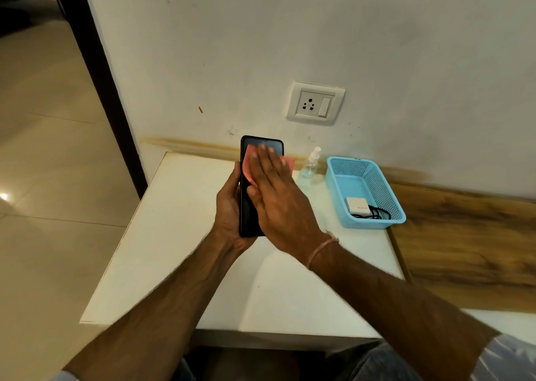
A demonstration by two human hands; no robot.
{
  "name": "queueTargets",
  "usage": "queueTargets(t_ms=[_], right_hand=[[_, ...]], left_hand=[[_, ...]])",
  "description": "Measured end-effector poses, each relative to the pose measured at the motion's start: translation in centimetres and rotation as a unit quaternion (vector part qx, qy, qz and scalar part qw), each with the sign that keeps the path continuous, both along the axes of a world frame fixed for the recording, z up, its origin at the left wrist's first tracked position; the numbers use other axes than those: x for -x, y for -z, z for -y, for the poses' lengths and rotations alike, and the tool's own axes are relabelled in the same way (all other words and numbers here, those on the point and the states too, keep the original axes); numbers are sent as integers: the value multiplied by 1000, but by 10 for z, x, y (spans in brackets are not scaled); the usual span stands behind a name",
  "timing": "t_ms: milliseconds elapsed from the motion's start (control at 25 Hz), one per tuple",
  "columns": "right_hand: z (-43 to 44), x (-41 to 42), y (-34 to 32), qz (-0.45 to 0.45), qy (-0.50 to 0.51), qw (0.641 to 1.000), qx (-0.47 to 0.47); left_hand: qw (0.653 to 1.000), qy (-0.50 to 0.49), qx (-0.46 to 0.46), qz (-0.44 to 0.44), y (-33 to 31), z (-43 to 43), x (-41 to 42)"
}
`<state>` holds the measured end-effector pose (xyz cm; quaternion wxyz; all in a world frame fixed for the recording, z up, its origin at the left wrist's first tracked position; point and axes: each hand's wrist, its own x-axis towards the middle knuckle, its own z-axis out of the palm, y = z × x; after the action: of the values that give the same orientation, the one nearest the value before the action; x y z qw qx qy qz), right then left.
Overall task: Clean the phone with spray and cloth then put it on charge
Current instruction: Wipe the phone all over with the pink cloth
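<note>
A black phone (pixel 248 209) is held upright above the white table, screen facing me. My left hand (pixel 227 206) grips it from behind along its left edge and bottom. My right hand (pixel 275 195) lies flat across the screen with straight fingers, pressing a pink cloth (pixel 247 166) against the glass. The cloth shows past my fingers at the left and at the right. A small clear spray bottle (pixel 311 163) stands on the table by the wall. A white charger (pixel 357 205) with a black cable lies in the blue basket (pixel 385 189).
A wall socket with a switch (pixel 315 103) sits above the table (pixel 179 235). A wooden surface (pixel 464 235) adjoins the table on the right. Tiled floor (pixel 52 148) lies to the left, past a dark door frame.
</note>
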<state>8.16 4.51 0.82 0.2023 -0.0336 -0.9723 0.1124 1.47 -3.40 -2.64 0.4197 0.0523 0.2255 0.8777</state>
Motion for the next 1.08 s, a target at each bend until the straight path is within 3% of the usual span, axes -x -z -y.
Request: queueTargets(t_ms=[240, 520, 680, 880, 1080], right_hand=[[10, -40, 27, 40, -87, 995, -41], [-6, 16, -16, 4, 22, 1000, 22], [3, 7, -8, -3, -1, 1000, -8], [-2, -14, 3, 52, -83, 994, -50], [-27, 22, -27, 28, -13, 999, -34]], left_hand=[[998, 50, 37, -25, -3, 4, 9], [1000, 29, -8, 3, -3, 0, 1], [1000, 5, -14, 12, -4, 3, 5], [1000, -5, 13, 0, -6, 9, 8], [999, -1, 48, -10, -5, 1, 2]])
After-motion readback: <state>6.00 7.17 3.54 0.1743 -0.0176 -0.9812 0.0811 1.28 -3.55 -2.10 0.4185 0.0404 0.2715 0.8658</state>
